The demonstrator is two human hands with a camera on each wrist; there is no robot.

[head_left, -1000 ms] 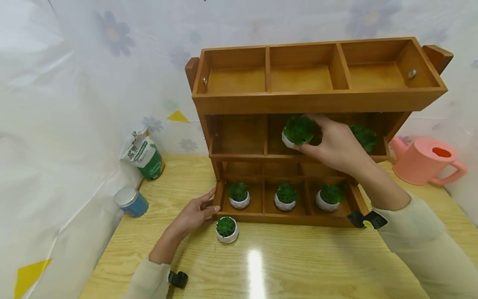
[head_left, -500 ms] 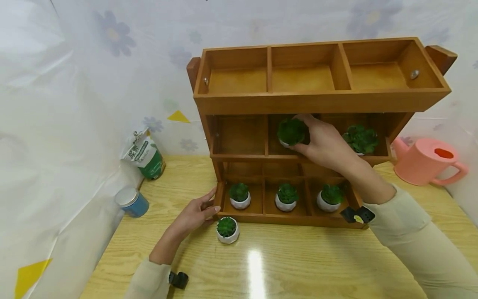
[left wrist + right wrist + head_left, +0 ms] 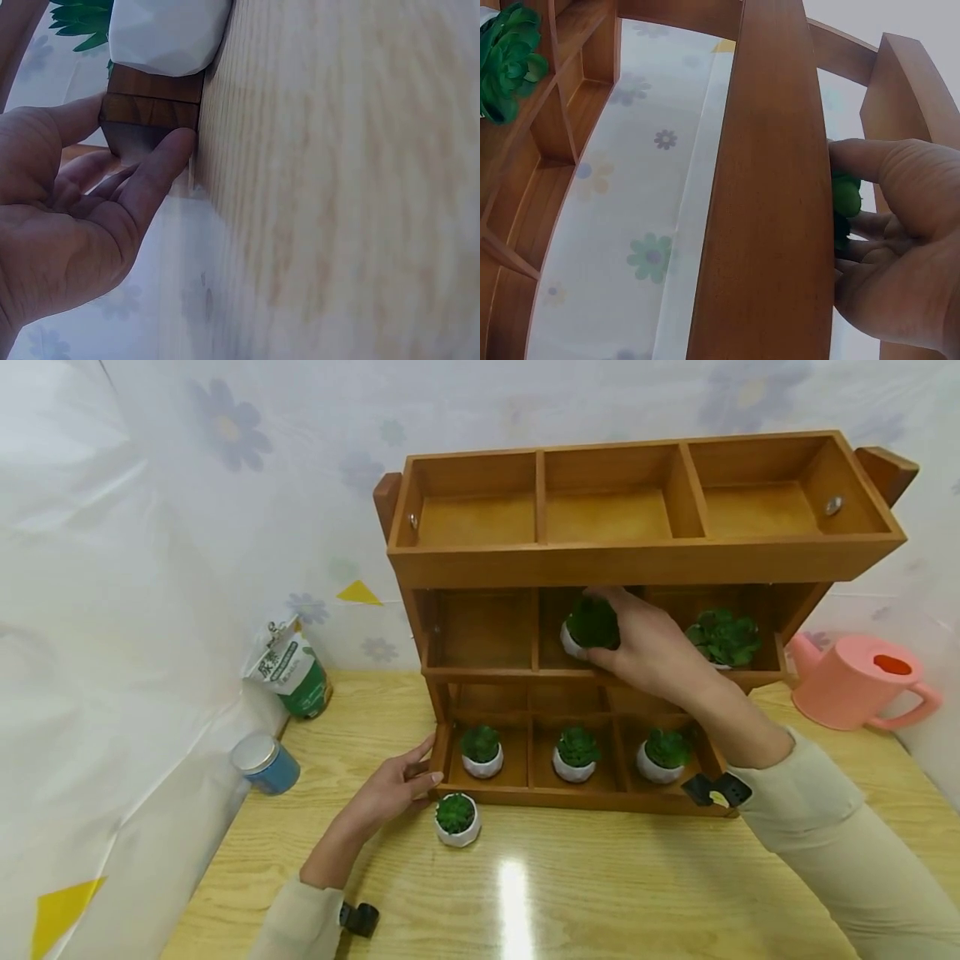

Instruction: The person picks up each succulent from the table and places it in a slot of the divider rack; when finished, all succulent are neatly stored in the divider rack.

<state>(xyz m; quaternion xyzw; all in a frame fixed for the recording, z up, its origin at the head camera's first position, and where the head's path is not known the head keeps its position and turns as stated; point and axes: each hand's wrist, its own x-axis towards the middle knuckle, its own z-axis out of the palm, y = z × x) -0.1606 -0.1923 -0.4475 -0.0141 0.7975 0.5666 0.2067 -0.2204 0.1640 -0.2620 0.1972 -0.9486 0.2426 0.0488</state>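
Observation:
In the middle tier of the brown wooden plant shelf (image 3: 645,564), my right hand (image 3: 648,647) grips a small potted succulent (image 3: 573,639) with a white pot, at the centre compartment. The right wrist view shows some of its green leaves (image 3: 846,196) between thumb and fingers, with the pot hidden behind a wooden board. My left hand (image 3: 390,789) holds the shelf's lower left corner (image 3: 150,111) between thumb and fingers. Just in front of that corner, another potted succulent (image 3: 457,820) stands on the table.
Several potted succulents (image 3: 575,756) sit in the bottom tier, one per compartment. Another succulent (image 3: 723,639) occupies the middle tier's right compartment. A pink watering can (image 3: 851,685) stands right; a blue jar (image 3: 266,766) and a green-white bag (image 3: 292,672) stand left.
My right hand has shifted slightly left with the potted succulent, deeper into the centre compartment, then tilted the pot a little. The left hand stays at the shelf corner.

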